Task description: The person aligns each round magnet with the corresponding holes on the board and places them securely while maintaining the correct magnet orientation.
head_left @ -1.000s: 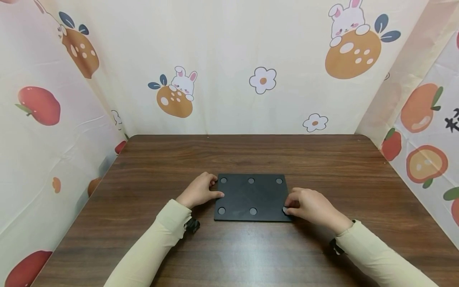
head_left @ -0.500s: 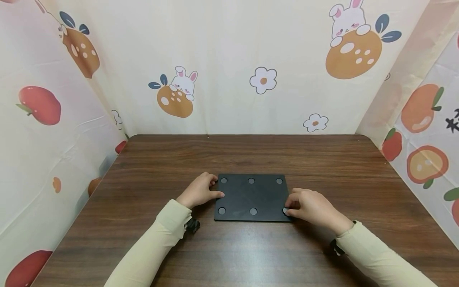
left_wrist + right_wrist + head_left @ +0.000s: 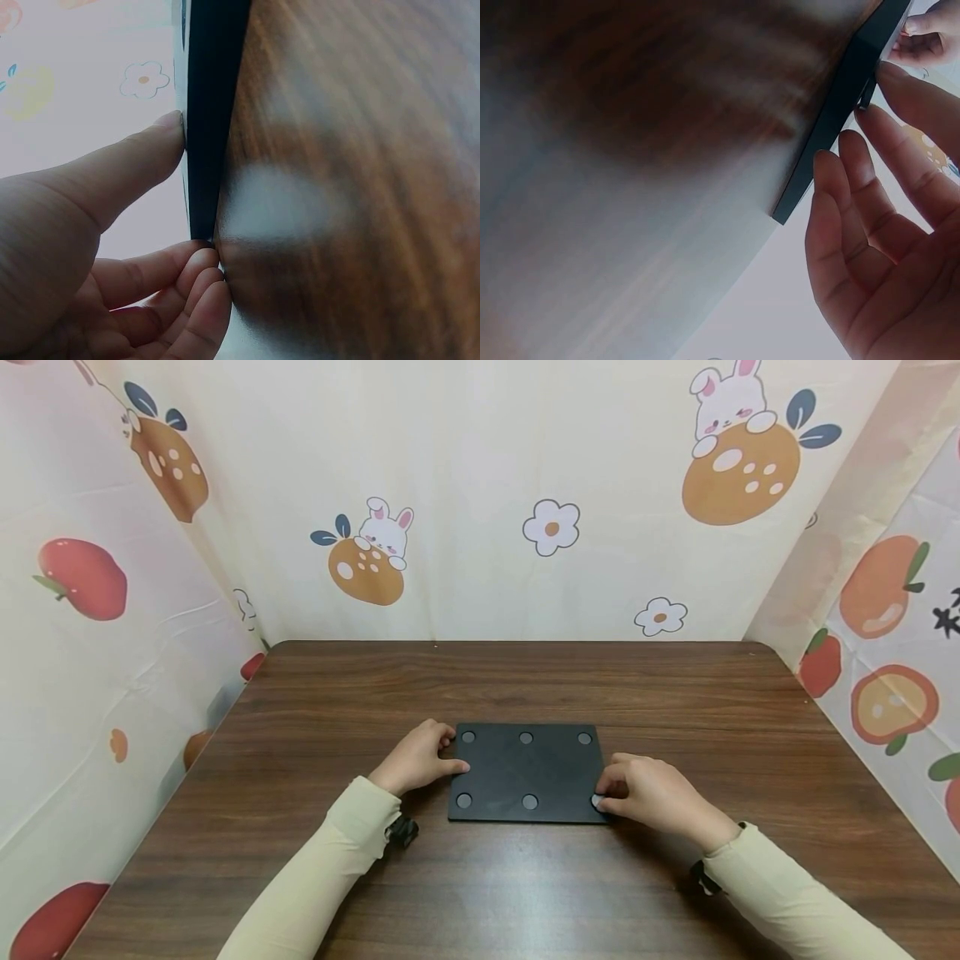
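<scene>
A flat black rectangular board (image 3: 536, 770) lies on the table in the head view, with grey round spots along its far and near edges. My left hand (image 3: 418, 760) holds the board's left edge, thumb on the top face and the other fingers curled at the side. At the near right corner, my right hand (image 3: 652, 789) pinches a small round disc (image 3: 597, 802) between thumb and forefinger. In the right wrist view this disc (image 3: 868, 94) shows edge-on as a thin dark piece, tilted against the board's face. Its lower part is hidden by the fingertips.
The brown wooden table (image 3: 337, 693) reaches back to a pale printed curtain (image 3: 465, 527). More printed cloth (image 3: 112, 668) hangs along the left side and the right side. A dark strap piece (image 3: 402, 832) sits under the left wrist.
</scene>
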Demonstrator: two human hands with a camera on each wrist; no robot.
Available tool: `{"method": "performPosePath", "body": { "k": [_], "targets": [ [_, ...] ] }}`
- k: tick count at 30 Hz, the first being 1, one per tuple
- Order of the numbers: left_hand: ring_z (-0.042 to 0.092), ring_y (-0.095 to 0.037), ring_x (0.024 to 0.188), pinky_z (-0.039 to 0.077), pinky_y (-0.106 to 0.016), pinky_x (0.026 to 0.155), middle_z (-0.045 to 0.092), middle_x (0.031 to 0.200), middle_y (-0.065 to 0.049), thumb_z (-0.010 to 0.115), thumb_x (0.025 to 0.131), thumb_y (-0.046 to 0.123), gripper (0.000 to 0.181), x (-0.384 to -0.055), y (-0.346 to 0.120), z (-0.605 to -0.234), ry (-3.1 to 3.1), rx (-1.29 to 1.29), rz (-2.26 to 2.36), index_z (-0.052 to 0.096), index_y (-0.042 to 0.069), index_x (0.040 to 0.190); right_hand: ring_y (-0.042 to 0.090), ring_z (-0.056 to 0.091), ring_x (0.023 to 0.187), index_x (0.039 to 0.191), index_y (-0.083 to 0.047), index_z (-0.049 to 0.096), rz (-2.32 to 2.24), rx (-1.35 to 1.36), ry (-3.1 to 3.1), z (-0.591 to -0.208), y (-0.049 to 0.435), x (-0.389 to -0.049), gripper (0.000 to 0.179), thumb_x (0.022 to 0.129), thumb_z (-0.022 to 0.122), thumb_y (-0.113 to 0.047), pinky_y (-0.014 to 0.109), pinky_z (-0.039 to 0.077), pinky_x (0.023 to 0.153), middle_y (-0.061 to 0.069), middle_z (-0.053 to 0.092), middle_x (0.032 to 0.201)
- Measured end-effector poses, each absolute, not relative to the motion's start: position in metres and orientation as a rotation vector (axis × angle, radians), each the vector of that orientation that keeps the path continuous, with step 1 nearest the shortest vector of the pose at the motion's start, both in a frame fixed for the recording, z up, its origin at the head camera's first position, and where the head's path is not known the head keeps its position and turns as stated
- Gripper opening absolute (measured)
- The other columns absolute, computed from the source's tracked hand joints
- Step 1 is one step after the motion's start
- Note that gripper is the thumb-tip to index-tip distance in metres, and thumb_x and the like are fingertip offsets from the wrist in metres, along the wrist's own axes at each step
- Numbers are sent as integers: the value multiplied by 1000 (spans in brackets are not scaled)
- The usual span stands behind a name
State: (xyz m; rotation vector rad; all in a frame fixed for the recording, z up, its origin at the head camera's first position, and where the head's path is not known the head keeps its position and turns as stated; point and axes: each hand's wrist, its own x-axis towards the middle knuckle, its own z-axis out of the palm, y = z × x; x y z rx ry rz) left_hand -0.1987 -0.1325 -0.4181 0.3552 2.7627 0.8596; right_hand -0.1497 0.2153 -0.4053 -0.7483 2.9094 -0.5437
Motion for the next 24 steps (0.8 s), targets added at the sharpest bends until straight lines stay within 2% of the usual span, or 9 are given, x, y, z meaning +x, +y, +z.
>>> {"method": "performPosePath", "body": {
  "k": [24],
  "targets": [
    [57,-25,110,50,-42,96,58,120,-12,78,84,33,63,-198,-133,-416,2767,361,847,56,0,133,-2,49,65,83,-27,73,-557,-740,2895,-405,216,-152,10,79,81,-25,22,41,59,-14,57,80]
  ]
}}
